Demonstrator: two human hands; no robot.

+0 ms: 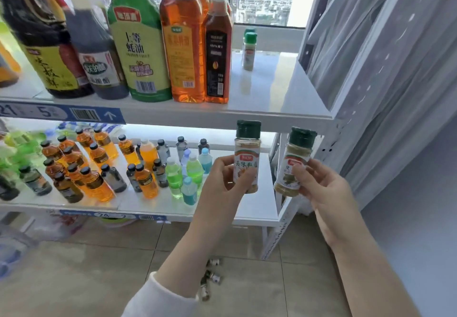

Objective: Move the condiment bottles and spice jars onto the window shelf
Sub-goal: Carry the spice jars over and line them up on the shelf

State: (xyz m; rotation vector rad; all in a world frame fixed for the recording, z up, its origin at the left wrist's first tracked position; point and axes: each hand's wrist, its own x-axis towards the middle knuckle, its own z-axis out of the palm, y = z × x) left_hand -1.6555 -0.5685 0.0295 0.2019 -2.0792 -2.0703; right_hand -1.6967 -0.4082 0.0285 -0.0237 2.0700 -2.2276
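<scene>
Right now both hands are raised in front of the white metal window shelf (277,99), each holding one small spice jar. The left hand (221,184) grips a clear plastic spice jar with a dark green cap and tan powder (247,154), thumb across the label and fingers curled behind; the jar stands upright, just below the shelf's front edge. The right hand (321,189) pinches a second green-capped clear jar holding pale greenish seasoning (293,166), tilted slightly to the right, near the shelf's corner post. The two jars are close together but apart.

On the window shelf two more green-capped spice jars (249,49) stand one behind the other near the window glass. To their left, along the front edge, is a row of tall bottles: a red-capped dark bottle with a black label (217,52), an amber oil bottle (183,45), a green-and-yellow oyster sauce bottle (138,47) and dark soy bottles (96,45).

The lower white shelf (257,208) carries many small orange, green, blue and dark drink bottles (138,168). A few small items (210,277) lie on the tiled floor, possibly jars; they are too blurred to tell.
</scene>
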